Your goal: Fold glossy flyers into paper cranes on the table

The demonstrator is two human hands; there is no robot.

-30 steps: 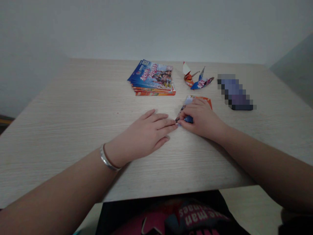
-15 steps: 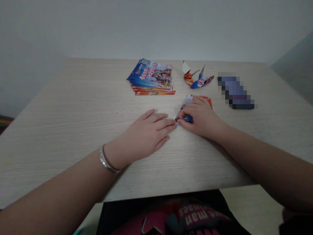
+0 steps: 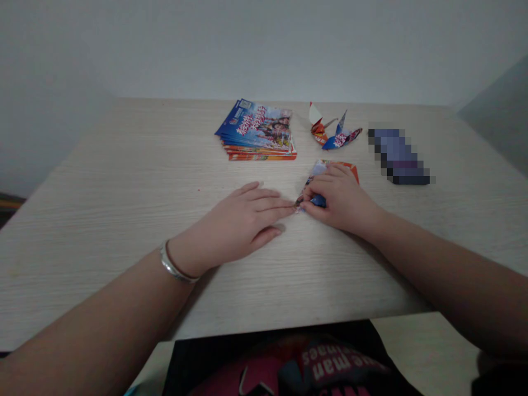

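A folded sheet of printed paper (image 3: 345,168), orange and blue, lies on the wooden table (image 3: 124,181) under my right hand (image 3: 340,201). That hand's fingers are curled and pressed down on the sheet's near corner. My left hand (image 3: 243,220) lies flat beside it with fingers stretched out, the fingertips touching the same corner. A silver bracelet (image 3: 173,269) circles my left wrist.
A stack of printed leaflets (image 3: 258,132) lies at the back centre. Two folded paper cranes (image 3: 332,132) stand to its right. A dark pixelated object (image 3: 400,157) lies further right. A wall rises behind the table; the table's near edge runs just in front of my lap.
My left forearm and wrist have slid slightly to the left and flatter on the table. Both hands stay pressed at the paper's corner.
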